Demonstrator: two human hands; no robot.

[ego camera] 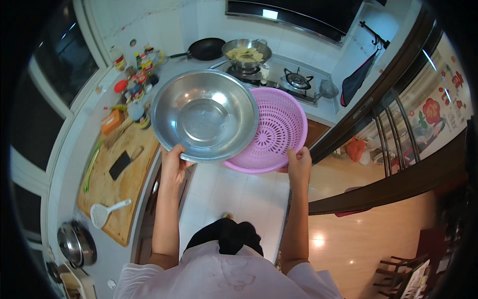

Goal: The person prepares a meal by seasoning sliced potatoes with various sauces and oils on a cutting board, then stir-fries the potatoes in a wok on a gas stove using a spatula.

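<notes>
My left hand (174, 164) grips the near rim of a wide stainless steel basin (203, 119), thumb over the edge. The basin holds no food, and light glints off its inside. My right hand (298, 160) holds the near right rim of a pink plastic colander (278, 127) with slotted holes. Both vessels are up in front of me, side by side, and the basin overlaps the colander's left part. The fingers beneath each rim are mostly hidden.
On the left counter a wooden cutting board (138, 172) bears a cleaver (120, 165), green onion (92, 168) and a white slotted ladle (100, 215). Ahead, a wok (246, 63) of sliced food sits on the gas stove (272, 80), beside a black frying pan (206, 49). A sliding door frame (358, 117) stands right.
</notes>
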